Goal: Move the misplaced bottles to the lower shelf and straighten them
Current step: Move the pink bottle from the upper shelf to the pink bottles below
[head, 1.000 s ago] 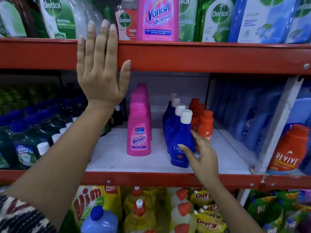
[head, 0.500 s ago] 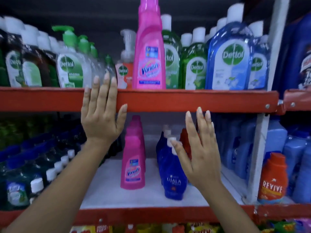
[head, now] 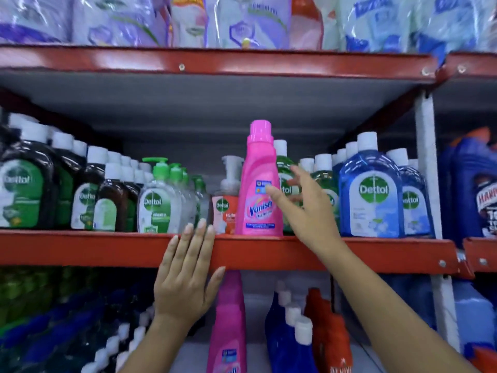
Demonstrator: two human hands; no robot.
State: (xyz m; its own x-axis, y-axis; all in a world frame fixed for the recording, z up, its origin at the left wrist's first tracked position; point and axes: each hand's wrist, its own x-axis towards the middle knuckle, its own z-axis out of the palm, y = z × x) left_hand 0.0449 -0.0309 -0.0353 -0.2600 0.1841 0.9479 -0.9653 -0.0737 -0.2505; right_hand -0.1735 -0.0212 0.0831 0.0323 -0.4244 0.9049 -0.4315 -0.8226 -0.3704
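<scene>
left hand (head: 185,286) flat on shelf rail (head: 107,249) | right hand (head: 304,211) spread beside pink bottle (head: 259,189)

Shop: stocked red shelves (head: 107,247)

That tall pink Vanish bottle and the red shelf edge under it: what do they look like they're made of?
Pink Vanish bottle: probably opaque moulded plastic, glossy, judging by its smooth one-piece body and soft highlights; the printed label looks like film. Red shelf edge: apparently painted metal, given the visible rivets, folded lip and sheen.
</scene>
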